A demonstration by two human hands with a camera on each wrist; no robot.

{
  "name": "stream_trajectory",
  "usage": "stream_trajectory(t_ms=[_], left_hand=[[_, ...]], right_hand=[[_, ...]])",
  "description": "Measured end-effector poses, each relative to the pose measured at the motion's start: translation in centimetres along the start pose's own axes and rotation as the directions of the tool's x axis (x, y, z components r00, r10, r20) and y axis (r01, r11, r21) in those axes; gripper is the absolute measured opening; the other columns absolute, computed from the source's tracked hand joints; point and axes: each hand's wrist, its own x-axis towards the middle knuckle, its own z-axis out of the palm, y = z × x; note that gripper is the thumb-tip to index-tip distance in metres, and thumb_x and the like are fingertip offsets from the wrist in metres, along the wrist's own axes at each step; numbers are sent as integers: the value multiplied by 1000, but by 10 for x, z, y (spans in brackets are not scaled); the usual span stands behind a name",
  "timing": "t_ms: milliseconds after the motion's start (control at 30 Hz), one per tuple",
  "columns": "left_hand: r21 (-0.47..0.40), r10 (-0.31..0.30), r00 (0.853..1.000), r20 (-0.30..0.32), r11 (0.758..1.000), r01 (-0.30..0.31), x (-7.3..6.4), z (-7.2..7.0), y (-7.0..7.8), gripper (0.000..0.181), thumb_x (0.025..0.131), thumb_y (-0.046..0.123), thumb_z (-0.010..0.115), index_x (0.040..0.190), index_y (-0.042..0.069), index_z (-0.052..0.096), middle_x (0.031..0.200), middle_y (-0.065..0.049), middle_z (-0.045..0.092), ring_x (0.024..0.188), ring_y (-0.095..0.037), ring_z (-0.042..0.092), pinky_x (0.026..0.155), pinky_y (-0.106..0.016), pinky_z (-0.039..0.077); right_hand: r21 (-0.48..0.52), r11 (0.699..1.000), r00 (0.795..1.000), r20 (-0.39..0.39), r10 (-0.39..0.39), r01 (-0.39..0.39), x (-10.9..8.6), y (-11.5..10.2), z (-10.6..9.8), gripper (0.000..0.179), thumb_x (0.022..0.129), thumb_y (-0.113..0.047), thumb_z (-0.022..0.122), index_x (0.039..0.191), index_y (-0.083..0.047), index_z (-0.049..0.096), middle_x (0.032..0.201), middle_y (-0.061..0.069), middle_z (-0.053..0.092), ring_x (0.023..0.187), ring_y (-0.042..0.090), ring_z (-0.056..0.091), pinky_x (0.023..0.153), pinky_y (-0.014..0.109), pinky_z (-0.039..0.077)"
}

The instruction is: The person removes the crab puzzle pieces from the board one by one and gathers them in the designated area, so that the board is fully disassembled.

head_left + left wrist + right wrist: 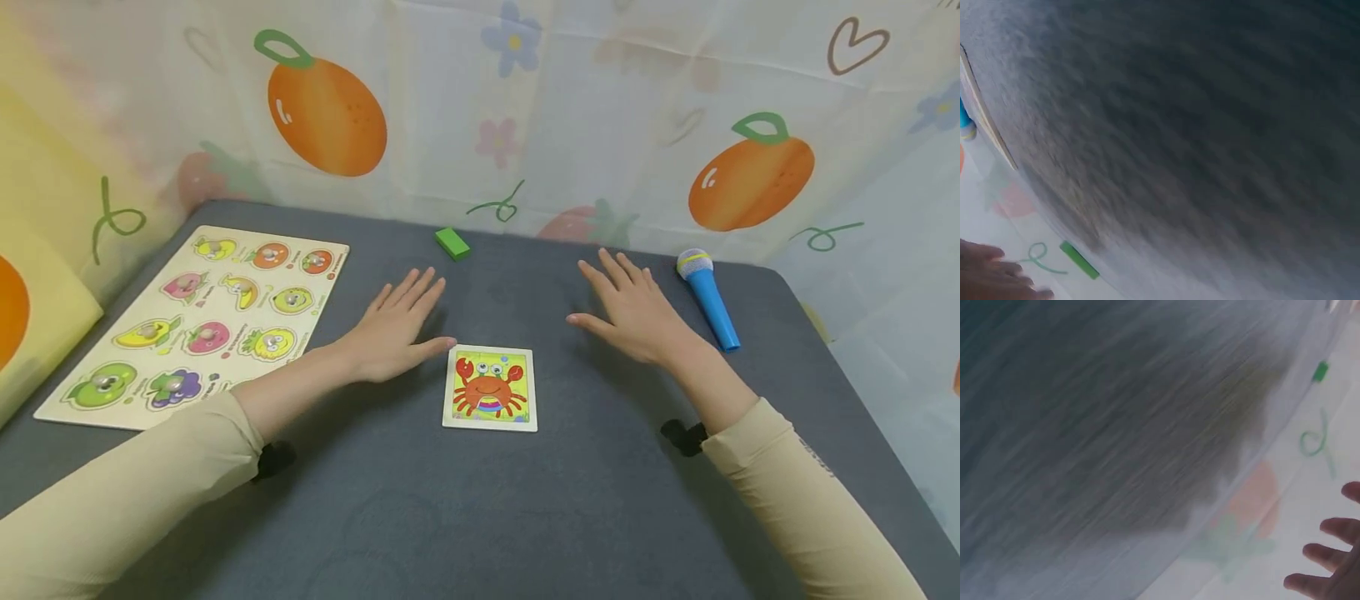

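Note:
My left hand [390, 337] is held over the table with fingers extended and nothing in it. Its thumb tip appears near the top left corner of a square crab puzzle [490, 387]; I cannot tell whether it touches. The puzzle has a pale frame and a red crab on yellow-green. To its upper right, my right hand [630, 312] also has its fingers spread and holds nothing. Part of the left hand [991, 278] enters the lower left of the left wrist view. Fingers of the right hand [1335, 556] show at lower right in the right wrist view.
A fruit peg board [183, 258] lies on the left of the grey table [480, 517]. A green block [452, 243] lies near the back edge. Right of the right hand lies a blue toy microphone [712, 304]. A fruit-printed curtain [435, 100] hangs behind.

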Motion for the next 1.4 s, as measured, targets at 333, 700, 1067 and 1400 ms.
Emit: stream_trajectory(t_ms=[333, 700, 1067, 1400], left_hand=[[-213, 102, 995, -20, 972, -104, 10, 7, 10, 72, 83, 33, 77, 141, 1, 50, 144, -16, 54, 136, -32, 48, 114, -50, 37], [-267, 149, 987, 67, 955, -126, 3, 19, 2, 83, 68, 35, 89, 134, -1, 54, 128, -15, 55, 119, -30, 50, 104, -48, 42], [-243, 153, 982, 110, 962, -123, 0, 25, -4, 87, 65, 36, 92, 135, 3, 54, 128, -14, 49, 117, -29, 42, 102, -47, 42], [-241, 152, 984, 91, 962, -126, 3, 24, -2, 84, 64, 35, 92, 133, 3, 56, 127, -13, 50, 117, -29, 42, 102, -47, 41]], right_hand=[[107, 984, 989, -48, -140, 144, 21, -56, 5, 65, 95, -44, 63, 146, -10, 45, 150, 17, 42, 137, 37, 40, 111, 54, 36], [332, 920, 973, 20, -230, 210, 30, -89, 20, 52, 91, -37, 70, 134, -9, 58, 131, 9, 53, 113, 26, 58, 94, 41, 51], [470, 847, 941, 89, -327, 250, 37, -100, 30, 42, 85, -32, 77, 120, -12, 65, 116, 3, 61, 88, 14, 58, 76, 27, 50], [474, 841, 929, 115, -352, 260, 45, -98, 34, 42, 81, -30, 81, 117, -12, 66, 114, 3, 62, 81, 11, 56, 74, 25, 49]])
